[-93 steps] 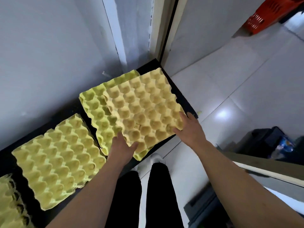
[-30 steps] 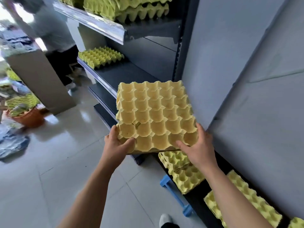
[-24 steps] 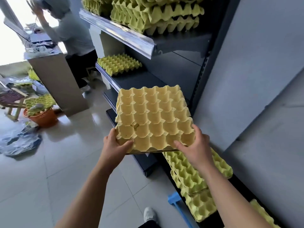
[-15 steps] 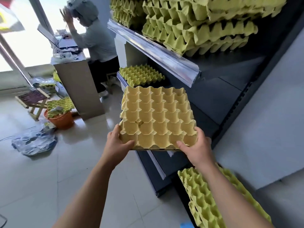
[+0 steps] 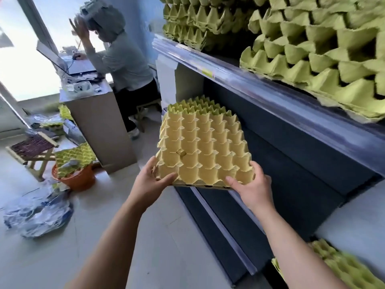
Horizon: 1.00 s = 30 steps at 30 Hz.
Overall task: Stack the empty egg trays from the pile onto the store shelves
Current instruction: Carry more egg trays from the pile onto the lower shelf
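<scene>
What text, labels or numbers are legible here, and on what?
None can be read.
Yellow sticker on the upper shelf rail: too blurred to read.
Small white items on the counter: too small to read.
Egg tray: no print; one cell bears a small mark, illegible.

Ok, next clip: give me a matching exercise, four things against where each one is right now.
Things:
1. pale yellow egg tray
2. green tray stacks
3. orange tub
4. laptop

Places:
A. on the counter
B. on the floor
C. on the upper shelf
D. gripped by the left hand and right hand

Pairs: 1-D, 2-C, 3-B, 4-A.
</scene>
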{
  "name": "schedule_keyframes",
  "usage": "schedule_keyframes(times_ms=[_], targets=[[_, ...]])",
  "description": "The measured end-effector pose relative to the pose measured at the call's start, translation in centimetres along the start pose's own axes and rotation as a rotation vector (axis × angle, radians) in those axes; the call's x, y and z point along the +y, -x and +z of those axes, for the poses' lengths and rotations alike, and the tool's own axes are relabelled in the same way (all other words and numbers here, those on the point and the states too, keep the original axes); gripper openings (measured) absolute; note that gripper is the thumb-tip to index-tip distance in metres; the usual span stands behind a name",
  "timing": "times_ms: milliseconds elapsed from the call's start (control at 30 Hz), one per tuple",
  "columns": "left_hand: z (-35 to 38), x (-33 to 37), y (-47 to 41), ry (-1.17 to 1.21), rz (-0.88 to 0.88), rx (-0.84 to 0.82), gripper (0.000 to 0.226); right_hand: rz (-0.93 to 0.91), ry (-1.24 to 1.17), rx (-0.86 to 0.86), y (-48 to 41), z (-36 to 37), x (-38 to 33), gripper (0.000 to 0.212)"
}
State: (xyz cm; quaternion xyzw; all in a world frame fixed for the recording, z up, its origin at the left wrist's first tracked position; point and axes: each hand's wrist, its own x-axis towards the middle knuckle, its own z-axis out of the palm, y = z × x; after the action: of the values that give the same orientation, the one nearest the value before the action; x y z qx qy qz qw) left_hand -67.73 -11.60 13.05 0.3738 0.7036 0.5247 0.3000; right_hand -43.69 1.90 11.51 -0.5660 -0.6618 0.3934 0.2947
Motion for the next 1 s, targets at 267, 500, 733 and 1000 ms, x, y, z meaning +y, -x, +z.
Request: schedule_keyframes(times_ms=[267,500,733,1000], targets=[[-6.1,-0.5,-12.5,-0.103,0.008,-0.094,0.059,0.097,-0.036,0.108,-4.7,6.9,-5.9,0.092],[-5.9,-1.1,-24.0,-0.095,0.014,-0.142,0.06,0.098,-0.063,0.18,-12.0,9.9,-8.1,0.087],[-5.4,-1.6,-34.2,-0.019,-0.055,-0.35,0.054,0.145,-0.042,0.248,-19.3,12.7,-8.5,0.085],[-4.3,-2.3,-42.3,-0.089,-0.095,-0.478,0.114,0.249,-0.015,0.378,-23.6,16.7,-9.1,0.086]])
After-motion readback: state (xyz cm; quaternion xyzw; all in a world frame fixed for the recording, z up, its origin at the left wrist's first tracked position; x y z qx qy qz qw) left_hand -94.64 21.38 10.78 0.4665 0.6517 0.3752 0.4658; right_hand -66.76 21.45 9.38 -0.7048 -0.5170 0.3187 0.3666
